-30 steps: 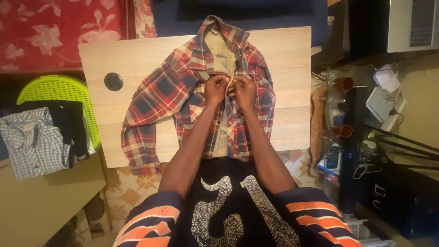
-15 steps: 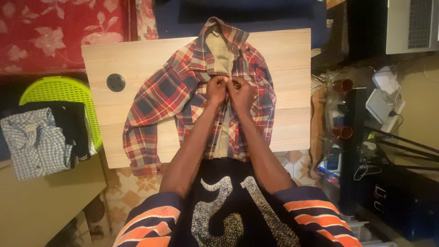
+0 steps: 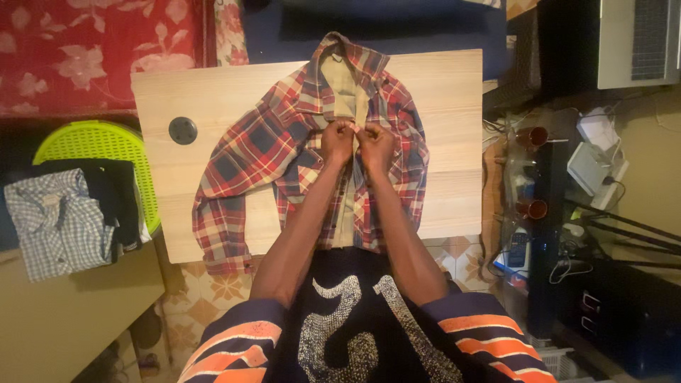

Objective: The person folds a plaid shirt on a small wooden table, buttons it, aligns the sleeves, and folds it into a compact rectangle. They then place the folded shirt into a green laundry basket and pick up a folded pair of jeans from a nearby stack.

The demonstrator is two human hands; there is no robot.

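Head view: a plaid shirt [image 3: 284,152] in red, blue and cream lies front-up on a pale wooden tabletop [image 3: 447,99], collar away from the person and hem toward them. The left hand [image 3: 338,140] and the right hand [image 3: 377,145] sit side by side at the middle of the shirt's chest, knuckles up, almost touching each other. On each hand the fingers are closed, pinching the 2 front edges of the shirt where they meet; what lies between the fingertips is too small to make out. Beyond the fingers the shirt gapes open up to the collar, showing a cream lining [image 3: 342,85]. Nearer the person than the fingers, the front edges run down between the forearms to the hem. The shirt's long sleeve [image 3: 223,213] stretches out to the left of the fingers and bends toward the near edge of the tabletop.

Well to the left of the fingers, a round dark cap [image 3: 183,130] is set into the tabletop. Further left, off the tabletop, a lime-green basket [image 3: 78,142] holds dark clothes [image 3: 113,198], and a checked blue-and-white shirt [image 3: 53,223] lies beside them.
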